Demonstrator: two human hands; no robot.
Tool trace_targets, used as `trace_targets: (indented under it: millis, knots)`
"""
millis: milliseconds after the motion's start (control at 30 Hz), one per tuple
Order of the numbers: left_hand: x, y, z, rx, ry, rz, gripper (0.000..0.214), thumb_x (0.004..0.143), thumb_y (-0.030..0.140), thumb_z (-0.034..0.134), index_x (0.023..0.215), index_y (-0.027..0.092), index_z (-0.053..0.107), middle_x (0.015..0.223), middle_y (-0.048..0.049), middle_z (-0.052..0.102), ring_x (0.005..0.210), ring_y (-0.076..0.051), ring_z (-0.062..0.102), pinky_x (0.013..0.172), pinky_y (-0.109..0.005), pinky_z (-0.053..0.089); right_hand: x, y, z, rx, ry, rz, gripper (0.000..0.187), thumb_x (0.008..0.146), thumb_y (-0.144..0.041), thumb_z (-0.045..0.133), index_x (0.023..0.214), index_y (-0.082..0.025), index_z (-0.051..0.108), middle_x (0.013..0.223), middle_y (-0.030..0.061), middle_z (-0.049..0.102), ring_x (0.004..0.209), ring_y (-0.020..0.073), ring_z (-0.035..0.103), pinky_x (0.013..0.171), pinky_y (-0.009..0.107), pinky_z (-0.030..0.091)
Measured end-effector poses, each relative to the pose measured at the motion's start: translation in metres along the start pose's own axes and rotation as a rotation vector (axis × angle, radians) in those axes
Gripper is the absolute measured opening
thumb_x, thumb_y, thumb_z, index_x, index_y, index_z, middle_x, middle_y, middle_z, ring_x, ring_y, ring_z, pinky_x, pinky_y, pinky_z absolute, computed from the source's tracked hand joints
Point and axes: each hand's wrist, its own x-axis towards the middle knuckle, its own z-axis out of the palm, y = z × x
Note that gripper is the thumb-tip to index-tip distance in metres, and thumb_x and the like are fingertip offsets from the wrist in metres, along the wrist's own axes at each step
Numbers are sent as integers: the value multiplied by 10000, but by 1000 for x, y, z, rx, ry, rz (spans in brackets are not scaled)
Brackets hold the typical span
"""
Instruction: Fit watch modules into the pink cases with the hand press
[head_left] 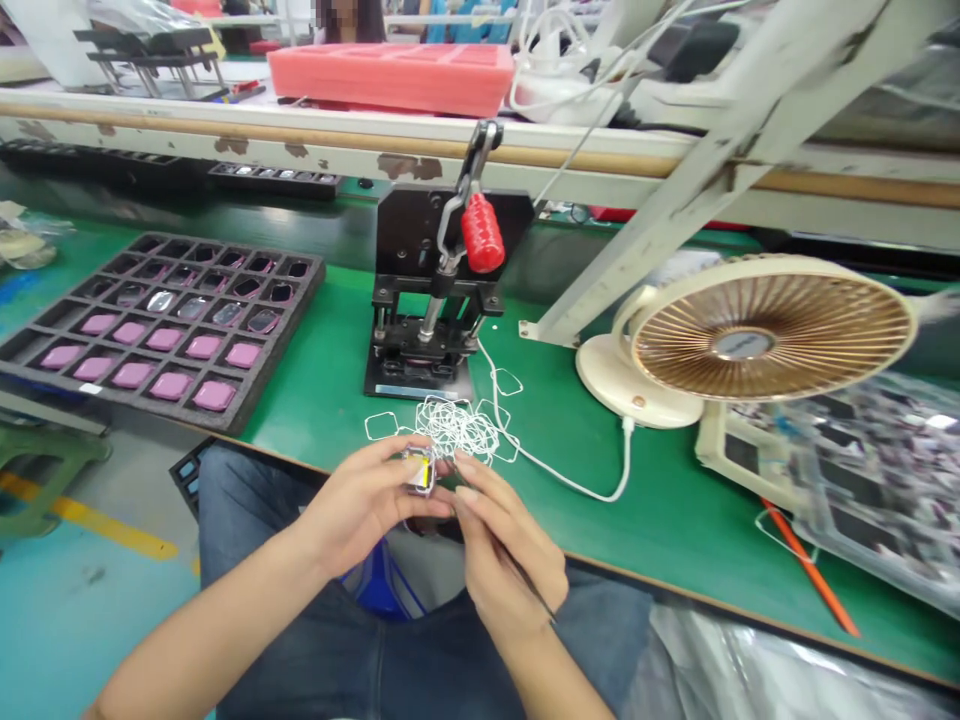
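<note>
My left hand (358, 497) is closed around a small squarish watch case (421, 472) with a yellow and white patch on its face, held just off the table's front edge. My right hand (511, 555) grips dark, thin tweezers (529, 580), their tips close to the case; whether they touch it I cannot tell. Right behind both hands lies a tangled heap of thin white square rings (457, 428). A black press (426, 330) with a red-handled lever (482, 233) stands beyond the heap.
At left is a dark foam tray (247, 395) of pink-covered and dark watch parts. A cream fan (750, 345) stands at right, its white cable (570, 483) running across the green table. An orange stick (814, 570) lies near a bin of parts (885, 480). A slanted post (637, 230) supports the shelf.
</note>
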Motion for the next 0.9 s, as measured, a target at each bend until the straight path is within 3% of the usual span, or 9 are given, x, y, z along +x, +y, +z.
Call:
trace_targets:
  millis: [100, 233, 300, 433, 533, 633, 700, 767, 900]
  knots:
    - [15, 0, 5, 16, 42, 18, 337, 872, 181, 864, 1167, 107, 716, 1113, -173, 803, 867, -251, 812, 787, -340, 660, 9, 3, 2, -4, 138, 64, 411, 924, 40, 727, 1200, -254, 806, 1308, 86, 785, 1165, 289, 787, 1021, 522, 678]
    - [29, -5, 10, 32, 135, 105, 360, 867, 156, 855, 1174, 108, 674, 1105, -174, 804, 915, -289, 830, 875, -392, 673, 24, 15, -2, 4, 250, 207, 227, 955, -94, 782, 1125, -237, 832, 1240, 92, 809, 1093, 268, 806, 1008, 477, 678]
    - [34, -6, 10, 30, 172, 152, 371, 860, 151, 858, 1175, 115, 665, 1110, -167, 804, 919, -292, 832, 906, -419, 676, 34, 23, -7, -13, 223, 274, 148, 964, -166, 800, 1089, -235, 839, 1194, 85, 821, 1075, 254, 806, 1013, 453, 670]
    - [37, -5, 3, 53, 206, 204, 448, 861, 182, 880, 1244, 126, 655, 1183, -194, 802, 947, -299, 833, 912, -438, 683, 57, 33, -21, -151, 28, 385, 129, 981, -317, 795, 1057, -225, 844, 1097, 78, 833, 1028, 248, 796, 1006, 434, 649]
    - [28, -2, 1, 68, 216, 202, 490, 838, 186, 903, 1271, 122, 682, 1218, -207, 804, 986, -325, 832, 848, -401, 697, 67, 23, -33, -255, 8, 360, 174, 1031, -363, 721, 1027, -218, 818, 1057, 80, 821, 993, 239, 779, 952, 402, 639]
    - [14, 3, 0, 123, 254, 160, 461, 808, 199, 931, 1228, 123, 757, 1358, -210, 766, 1070, -331, 819, 796, -303, 699, 64, 1, -51, -305, -51, 333, 320, 1130, -381, 513, 996, -221, 755, 1050, 73, 806, 980, 215, 771, 912, 355, 632]
    - [6, 6, -5, 174, 284, 113, 471, 781, 199, 944, 1223, 149, 788, 1439, -191, 731, 1171, -353, 790, 832, -280, 703, 59, -10, -71, -402, -54, 354, 385, 1158, -410, 394, 1070, -230, 723, 1028, 59, 794, 919, 193, 762, 847, 319, 629]
    - [0, 8, -12, 212, 297, 44, 507, 762, 205, 949, 1245, 176, 797, 1467, -179, 718, 1270, -396, 740, 894, -329, 710, 57, -13, -106, -583, 0, 391, 411, 1151, -458, 373, 1172, -225, 711, 1021, 59, 783, 869, 197, 742, 806, 316, 611]
    - [-13, 11, -24, 158, 304, -102, 546, 802, 225, 907, 1333, 221, 782, 1486, -152, 709, 1356, -453, 669, 934, -449, 708, 85, 5, -217, -977, 37, 553, 419, 1062, -518, 520, 1111, -180, 763, 1029, 119, 793, 898, 263, 723, 862, 357, 558]
